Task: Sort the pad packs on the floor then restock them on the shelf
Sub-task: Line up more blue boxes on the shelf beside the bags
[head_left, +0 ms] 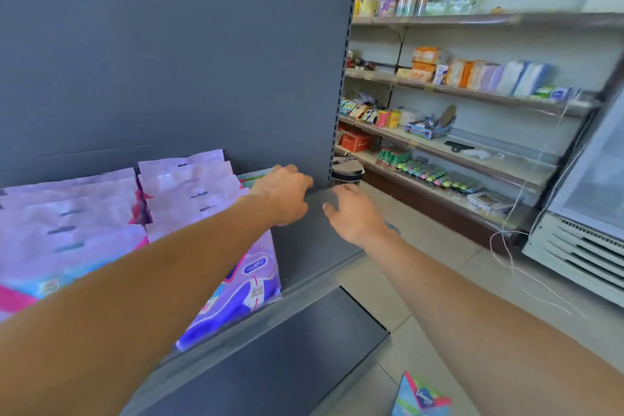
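Observation:
Purple and pink pad packs (189, 186) stand in rows on the grey shelf (310, 246), with a front pack (250, 284) at the shelf edge. Behind them shows the top of a green pack (253, 176). My left hand (283, 194) reaches over the rows and lies on the right end of that green pack, its fingers bent down out of sight. My right hand (351, 213) hovers over the bare right part of the shelf, fingers spread, holding nothing. A teal and pink pack (420, 395) lies on the floor at the bottom.
A lower grey shelf (287, 348) juts out below. To the right are stocked wall shelves (456, 91), a white bin (346, 172) on the floor, a cooler (580, 230) with a loose white cord (513, 267), and tiled floor (422, 246).

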{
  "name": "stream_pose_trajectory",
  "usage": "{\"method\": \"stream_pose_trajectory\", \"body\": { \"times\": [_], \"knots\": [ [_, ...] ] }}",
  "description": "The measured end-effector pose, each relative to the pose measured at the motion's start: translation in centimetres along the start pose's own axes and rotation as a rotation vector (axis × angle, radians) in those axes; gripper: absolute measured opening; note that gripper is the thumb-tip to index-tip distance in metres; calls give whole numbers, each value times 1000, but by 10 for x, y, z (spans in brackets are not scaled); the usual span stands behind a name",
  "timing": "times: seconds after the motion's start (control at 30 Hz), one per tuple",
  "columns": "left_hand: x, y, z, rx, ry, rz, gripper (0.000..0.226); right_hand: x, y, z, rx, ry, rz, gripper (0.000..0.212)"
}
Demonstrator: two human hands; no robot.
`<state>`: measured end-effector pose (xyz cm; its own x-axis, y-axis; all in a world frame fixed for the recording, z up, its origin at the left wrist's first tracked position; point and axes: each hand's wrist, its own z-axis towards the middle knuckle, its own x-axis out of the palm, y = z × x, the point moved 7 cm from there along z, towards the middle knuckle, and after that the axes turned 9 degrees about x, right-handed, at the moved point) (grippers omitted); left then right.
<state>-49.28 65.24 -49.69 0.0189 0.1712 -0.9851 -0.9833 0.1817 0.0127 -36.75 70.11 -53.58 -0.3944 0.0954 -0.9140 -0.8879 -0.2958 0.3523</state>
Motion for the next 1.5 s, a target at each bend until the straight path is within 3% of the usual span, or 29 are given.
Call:
{"method": "stream_pose_trajectory", "body": {
  "times": [0.33,0.5,0.67,0.8,0.93,1.07,1.27,1.4,1.5],
  "knots": [
    [61,-108,-97,134,41,-114,60,-22,-70,-158,133,13,-255,49],
    [123,-154,-148,196,77,-172,63,13,-116,-228,239,57,-268,47],
    [211,-172,-204,164,248,-222,63,75,-164,-292,311,150,-246,48],
    [254,-170,-225,119,337,-225,57,108,-187,-315,357,214,-223,47],
    [269,-171,-224,113,353,-241,61,124,-191,-312,347,213,-197,39],
    [298,-170,-228,104,421,-254,67,156,-197,-310,370,282,-185,44],
    [376,-153,-253,-52,578,-313,67,218,-220,-325,448,371,-93,40],
    [444,-138,-279,-284,683,-490,53,255,-245,-339,541,450,-70,48],
    [482,-124,-289,-501,637,-591,56,276,-270,-352,635,489,-82,50]
  ]
}}
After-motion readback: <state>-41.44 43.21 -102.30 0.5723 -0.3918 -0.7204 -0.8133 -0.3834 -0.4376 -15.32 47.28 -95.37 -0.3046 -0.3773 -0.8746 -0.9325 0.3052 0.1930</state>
